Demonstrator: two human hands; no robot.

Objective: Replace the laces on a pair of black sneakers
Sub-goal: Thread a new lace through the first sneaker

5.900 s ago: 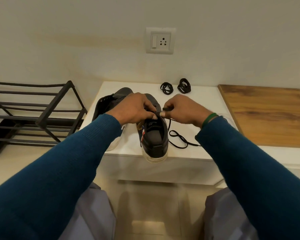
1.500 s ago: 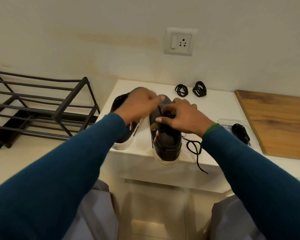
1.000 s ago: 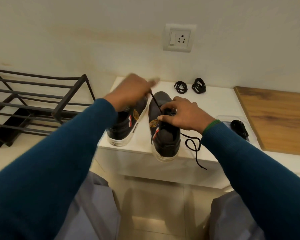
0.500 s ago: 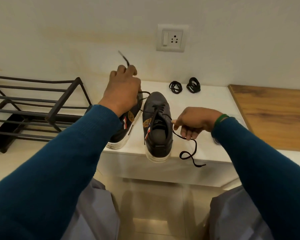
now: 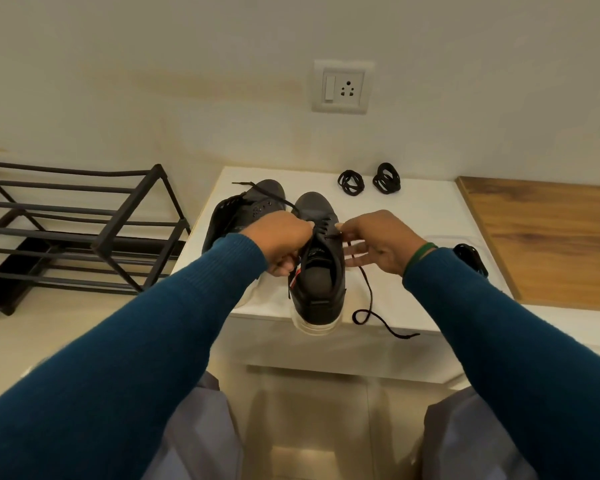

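Holding a black lace [image 5: 368,292] on both sides of a black sneaker [image 5: 321,289], a person in blue sleeves is working at a white ledge [image 5: 413,209]. Sneaker is standing on its sole, heel toward the camera and jutting slightly past the ledge's front edge.

Left hand [image 5: 281,244] is curling its fingers tightly around the lace by the left eyelets. From that fist one end is running up and left across the second sneaker [image 5: 243,213], which is sitting just beside the first; cannot tell whether the two are touching.

Right hand [image 5: 378,244] is pinching the lace between thumb and forefinger at the right eyelets, other fingers [image 5: 355,252] spreading loosely. Below it the free end is dropping to the ledge, looping once and trailing over the front edge. A green band [image 5: 421,252] is circling that wrist.

Two coiled laces [image 5: 351,181] are lying near the wall, well apart from the sneakers. A wooden board [image 5: 551,244] is lying to the right, a black metal rack [image 5: 84,230] is standing to the left, and a wall socket [image 5: 342,86] is sitting above the ledge.
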